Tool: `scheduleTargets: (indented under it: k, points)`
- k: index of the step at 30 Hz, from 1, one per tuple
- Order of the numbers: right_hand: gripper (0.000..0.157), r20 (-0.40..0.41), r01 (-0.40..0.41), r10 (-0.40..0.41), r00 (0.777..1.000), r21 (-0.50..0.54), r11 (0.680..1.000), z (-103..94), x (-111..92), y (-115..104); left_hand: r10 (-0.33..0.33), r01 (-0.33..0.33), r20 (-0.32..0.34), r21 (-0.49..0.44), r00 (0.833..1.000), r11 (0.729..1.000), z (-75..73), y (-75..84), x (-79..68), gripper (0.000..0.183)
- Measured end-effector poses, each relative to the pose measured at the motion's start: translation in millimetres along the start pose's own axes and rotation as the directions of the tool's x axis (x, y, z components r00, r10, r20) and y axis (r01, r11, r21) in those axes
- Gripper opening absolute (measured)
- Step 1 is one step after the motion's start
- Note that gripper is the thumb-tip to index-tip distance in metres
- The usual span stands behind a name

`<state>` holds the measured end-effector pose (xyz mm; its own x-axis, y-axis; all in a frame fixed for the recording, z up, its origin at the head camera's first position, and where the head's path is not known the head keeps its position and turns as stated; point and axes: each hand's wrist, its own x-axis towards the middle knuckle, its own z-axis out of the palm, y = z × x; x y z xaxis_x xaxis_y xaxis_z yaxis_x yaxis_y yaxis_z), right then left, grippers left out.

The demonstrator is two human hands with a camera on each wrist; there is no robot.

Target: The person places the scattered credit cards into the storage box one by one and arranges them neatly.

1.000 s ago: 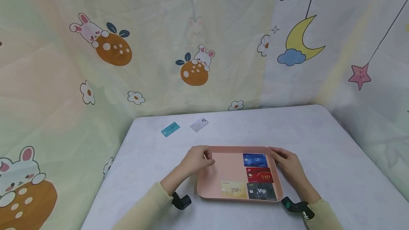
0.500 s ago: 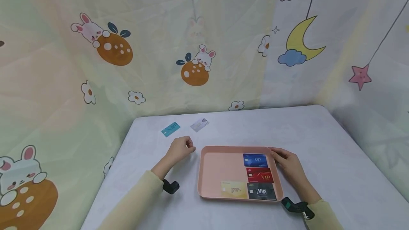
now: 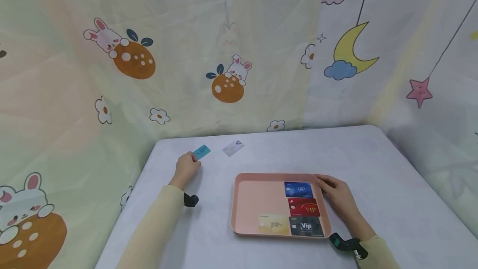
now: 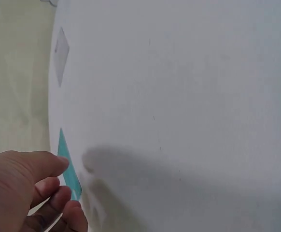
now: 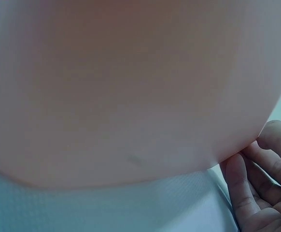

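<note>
My left hand (image 3: 185, 170) reaches over a teal card (image 3: 202, 152) at the far left of the table, its fingertips overlapping the card's near-left corner. In the left wrist view the thumb and loosely bent fingers stand apart, beside the teal card (image 4: 69, 169). My right hand (image 3: 337, 192) pinches the upper right rim of a pink tray (image 3: 246, 202); the right wrist view shows thumb and fingers at the edge of the tray (image 5: 131, 121). Along the tray's right side lie a blue card (image 3: 298, 189), a red card (image 3: 304, 207) and a dark grey card (image 3: 306, 226). A gold card (image 3: 274, 224) is left of the grey one.
A pale silver card (image 3: 233, 148) lies right of the teal one near the back edge. White cloth covers the table (image 3: 381, 169). Printed curtains (image 3: 179, 74) hang behind it and at both sides. Each wrist wears a black camera.
My left hand has let go of the tray's left rim and moved up and left to the teal card. My right hand has stayed at the tray's right rim.
</note>
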<state>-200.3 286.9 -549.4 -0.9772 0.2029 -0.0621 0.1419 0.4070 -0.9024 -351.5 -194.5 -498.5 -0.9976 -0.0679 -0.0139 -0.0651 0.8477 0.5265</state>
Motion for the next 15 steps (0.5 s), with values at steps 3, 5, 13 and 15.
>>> scheduleTargets:
  k: [3, 5, 13, 15]
  points:
    - [0.063, 0.004, -0.004, 0.004, 1.000, 0.011, 1.000, -0.6, 0, 0, -0.018, 0.018, -0.008, 0.013, 1.000, 1.000, -2.3, -6.7, 5.5, 0.023]
    - [0.064, 0.010, -0.009, 0.009, 1.000, 0.019, 1.000, -0.9, -1, 1, -0.022, 0.022, -0.009, 0.020, 1.000, 1.000, -2.6, -10.1, 8.4, 0.033]
    - [0.063, 0.002, -0.008, 0.008, 1.000, 0.019, 1.000, -0.1, -1, 2, -0.049, 0.043, 0.062, 0.094, 0.997, 0.995, 3.2, -14.5, 15.1, 0.058]
    - [0.062, 0.000, -0.005, 0.005, 1.000, 0.020, 1.000, -0.6, -1, 2, -0.046, 0.035, 0.078, 0.127, 0.996, 0.991, 3.5, -12.9, 15.4, 0.056]
